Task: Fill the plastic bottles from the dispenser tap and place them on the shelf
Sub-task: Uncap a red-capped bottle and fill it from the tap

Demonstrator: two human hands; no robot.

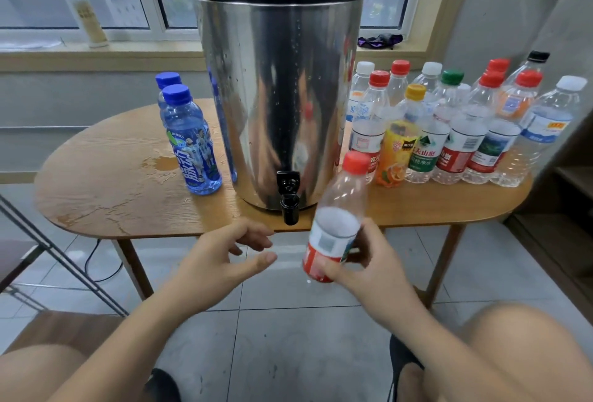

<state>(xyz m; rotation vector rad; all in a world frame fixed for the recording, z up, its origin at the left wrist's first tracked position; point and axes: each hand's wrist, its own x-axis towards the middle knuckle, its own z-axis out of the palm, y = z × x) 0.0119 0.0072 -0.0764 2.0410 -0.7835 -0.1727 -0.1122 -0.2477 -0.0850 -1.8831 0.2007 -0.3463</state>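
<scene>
I hold a clear bottle [337,218] with a red cap and a red-and-white label in my right hand [365,260], tilted, cap uppermost, just right of the black tap [289,199] on the steel dispenser [279,97]. Capped bottles [449,132] crowd the worktop [112,196] to its right (caps red, white, green, yellow, black). Two blue bottles [192,141] stand upright to its left.

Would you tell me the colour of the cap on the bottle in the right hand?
Red cap on the bottle, clearest in head view.

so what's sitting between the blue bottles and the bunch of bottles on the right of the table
The steel dispenser stands between them, its black tap at the front, as the head view shows.
</scene>
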